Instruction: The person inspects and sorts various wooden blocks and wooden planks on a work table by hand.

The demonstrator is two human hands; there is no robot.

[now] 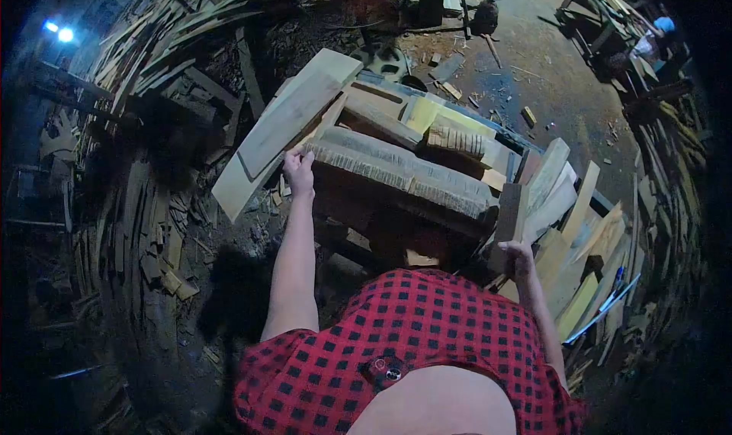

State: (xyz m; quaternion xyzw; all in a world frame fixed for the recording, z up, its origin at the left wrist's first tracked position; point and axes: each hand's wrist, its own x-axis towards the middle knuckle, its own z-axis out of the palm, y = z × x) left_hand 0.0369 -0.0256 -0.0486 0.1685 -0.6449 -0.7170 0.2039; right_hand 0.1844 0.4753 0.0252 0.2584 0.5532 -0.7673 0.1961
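Note:
My left hand [300,174] is at the near left corner of the wood pile, its fingers closed at the end of a long rough-edged wooden piece [404,172] with many saw-like marks along its side. Just left of that hand, two wide pale boards [293,115] lie slanted. At the right end, my right hand [518,256] grips the lower end of a short dark wooden block [509,223]. Its thumb lies over the near face; the other fingers are partly hidden. Beyond the long piece is a shorter ridged wooden piece [457,141].
Loose offcuts [579,244] lean on the right, beside a light-blue strip [606,309]. Heaps of thin wood strips [168,38] stand at the far left. Behind the bench are a spoked wheel [385,60] and scattered scraps on the floor. Another person [652,42] is at the far right.

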